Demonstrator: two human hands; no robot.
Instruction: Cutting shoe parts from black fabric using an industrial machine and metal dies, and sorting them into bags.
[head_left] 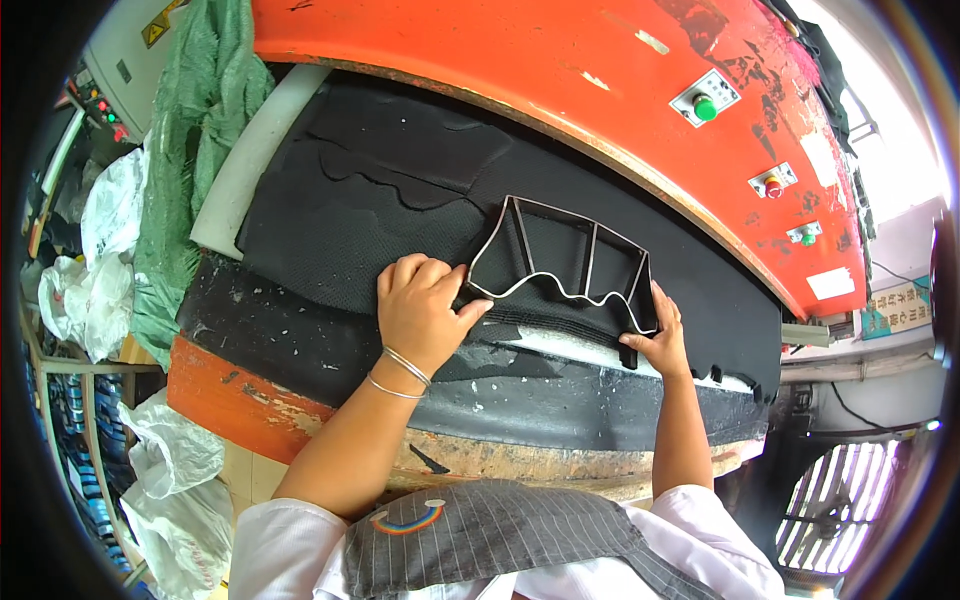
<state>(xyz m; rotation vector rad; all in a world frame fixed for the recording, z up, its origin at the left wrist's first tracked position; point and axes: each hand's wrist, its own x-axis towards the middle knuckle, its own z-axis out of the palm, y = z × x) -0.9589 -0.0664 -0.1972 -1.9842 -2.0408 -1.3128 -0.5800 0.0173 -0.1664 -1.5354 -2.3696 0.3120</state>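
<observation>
Dark metal strip forms a wavy-edged frame (588,258) braced by crossbars; it is over the textured black sheet (380,220), though whether it rests flat or is slightly lifted I cannot tell; at the frame's left end the left grip (425,305) is closed on the corner, thumb and fingers to either side; at the frame's right end the right grip (665,335) is closed too, fingers along the outer side and thumb by the near corner; holding both ends probably keeps the frame from twisting or sliding, and its wavy side faces the person, perhaps so the outline is easily seen; nearer the person than the frame shows a pale strip (560,345); beyond the frame, the orange beam (560,60) carries a green button (705,107), likely placed there to be reachable.
</observation>
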